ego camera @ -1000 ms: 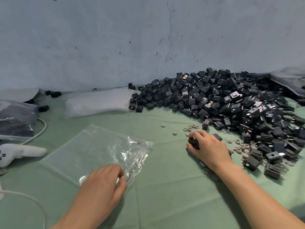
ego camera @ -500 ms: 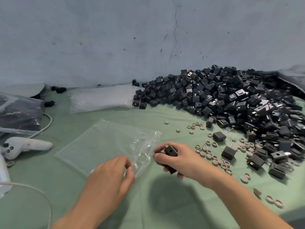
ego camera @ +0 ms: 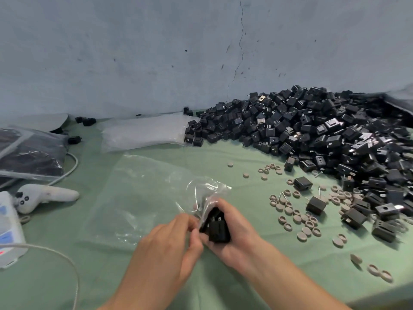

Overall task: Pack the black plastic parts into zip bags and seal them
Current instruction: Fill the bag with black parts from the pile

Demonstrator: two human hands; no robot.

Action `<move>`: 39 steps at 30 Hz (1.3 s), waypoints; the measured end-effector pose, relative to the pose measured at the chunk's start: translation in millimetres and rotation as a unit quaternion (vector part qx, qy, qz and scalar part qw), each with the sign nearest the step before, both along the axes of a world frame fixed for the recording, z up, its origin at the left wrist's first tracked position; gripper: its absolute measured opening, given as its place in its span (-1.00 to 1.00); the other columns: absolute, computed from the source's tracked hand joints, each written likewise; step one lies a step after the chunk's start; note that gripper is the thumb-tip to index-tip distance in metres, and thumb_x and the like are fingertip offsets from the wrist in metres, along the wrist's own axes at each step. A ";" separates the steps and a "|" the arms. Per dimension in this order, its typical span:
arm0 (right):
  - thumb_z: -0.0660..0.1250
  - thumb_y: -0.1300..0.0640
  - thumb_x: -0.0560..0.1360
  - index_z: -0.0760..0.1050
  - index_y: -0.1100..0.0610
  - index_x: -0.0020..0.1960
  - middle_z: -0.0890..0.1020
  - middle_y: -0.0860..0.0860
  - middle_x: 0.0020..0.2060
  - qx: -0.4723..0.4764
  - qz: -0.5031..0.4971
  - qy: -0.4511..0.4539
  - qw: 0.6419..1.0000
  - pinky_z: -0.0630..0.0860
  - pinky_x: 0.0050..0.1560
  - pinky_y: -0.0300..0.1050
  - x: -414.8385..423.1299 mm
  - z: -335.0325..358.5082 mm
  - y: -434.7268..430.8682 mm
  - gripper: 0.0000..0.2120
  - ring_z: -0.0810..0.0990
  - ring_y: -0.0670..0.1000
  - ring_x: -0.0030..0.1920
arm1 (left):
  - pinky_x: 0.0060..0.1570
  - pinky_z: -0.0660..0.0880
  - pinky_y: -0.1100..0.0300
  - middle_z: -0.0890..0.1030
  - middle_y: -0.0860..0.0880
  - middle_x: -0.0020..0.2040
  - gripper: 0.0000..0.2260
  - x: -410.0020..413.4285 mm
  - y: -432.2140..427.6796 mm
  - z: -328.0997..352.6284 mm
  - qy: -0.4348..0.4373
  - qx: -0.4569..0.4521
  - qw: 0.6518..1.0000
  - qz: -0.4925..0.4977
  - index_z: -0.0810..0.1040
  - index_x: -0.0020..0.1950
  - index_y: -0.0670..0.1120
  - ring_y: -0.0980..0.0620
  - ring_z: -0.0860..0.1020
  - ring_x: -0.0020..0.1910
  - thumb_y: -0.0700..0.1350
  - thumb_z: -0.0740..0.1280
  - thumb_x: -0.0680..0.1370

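As right hand [ego camera: 232, 231] grips, part [ego camera: 218, 230], prongs away

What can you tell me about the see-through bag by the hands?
The zip bag is clear, thin, shiny plastic with crinkles. Most of it lies flat on the green cloth, in front of the hands. Its right-hand end is raised and bunched up, where the mouth seems to be. The left hand pinches that edge, and the right hand holds black parts right against it. The flat part looks empty.
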State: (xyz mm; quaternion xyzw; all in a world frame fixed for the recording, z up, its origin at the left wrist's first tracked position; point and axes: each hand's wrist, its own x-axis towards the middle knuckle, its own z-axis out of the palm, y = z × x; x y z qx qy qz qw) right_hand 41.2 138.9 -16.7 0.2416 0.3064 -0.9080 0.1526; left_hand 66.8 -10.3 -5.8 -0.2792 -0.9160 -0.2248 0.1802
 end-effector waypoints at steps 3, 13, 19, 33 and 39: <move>0.33 0.25 0.51 0.54 0.20 -0.16 0.61 0.17 -0.22 0.029 0.039 -0.004 0.999 0.55 -0.48 -0.15 -4.6 6.6 5.5 -0.93 0.65 0.11 -0.40 | -0.32 0.38 0.23 0.57 0.16 -0.28 -0.84 2.7 2.1 1.2 0.017 -0.021 0.999 -0.023 0.49 -0.12 0.04 0.09 0.55 -0.36 0.04 0.16 0.50; 0.38 0.26 0.44 0.67 0.29 -0.20 0.66 0.23 -0.19 -0.022 -0.027 0.107 0.994 0.68 -0.18 0.00 -4.1 10.2 13.7 -0.87 0.70 0.15 -0.21 | -0.33 0.36 0.15 0.45 0.14 -0.20 -0.87 -6.1 -8.4 7.0 -0.026 -0.013 0.996 -0.079 0.32 -0.05 0.12 0.09 0.34 -0.34 0.12 0.04 0.53; 0.34 0.32 0.47 0.54 0.16 0.20 0.60 0.16 -0.13 0.043 -0.190 0.077 0.978 0.57 -0.25 -0.08 -5.9 -15.3 -7.2 -0.69 0.60 0.08 -0.25 | -0.09 0.42 0.28 0.60 0.17 0.05 -0.96 -15.8 -19.2 12.1 -0.023 -0.049 0.989 -0.138 0.33 -0.03 0.12 0.25 0.53 -0.10 -0.01 0.18 0.55; 0.22 0.01 0.46 0.39 0.07 -0.28 0.38 0.05 -0.39 0.022 -0.193 0.015 0.981 0.32 -0.46 -0.17 -7.4 -0.8 -24.3 -0.81 0.33 0.02 -0.48 | -0.23 0.53 0.18 0.61 0.07 -0.04 -0.78 11.7 11.8 -6.3 0.065 -0.014 0.989 -0.135 0.44 0.11 0.03 0.05 0.60 -0.14 -0.13 0.20 0.48; 0.21 -0.02 0.57 0.54 0.12 -0.22 0.55 0.05 -0.38 -0.002 -0.194 0.064 0.979 0.50 -0.34 -0.14 3.2 9.5 -19.1 -0.70 0.53 0.00 -0.44 | 0.16 0.40 0.12 0.69 -0.03 0.07 -0.66 5.1 15.1 -15.1 0.066 -0.137 0.988 -0.036 0.69 0.01 -0.08 0.02 0.67 0.05 -0.06 0.16 0.45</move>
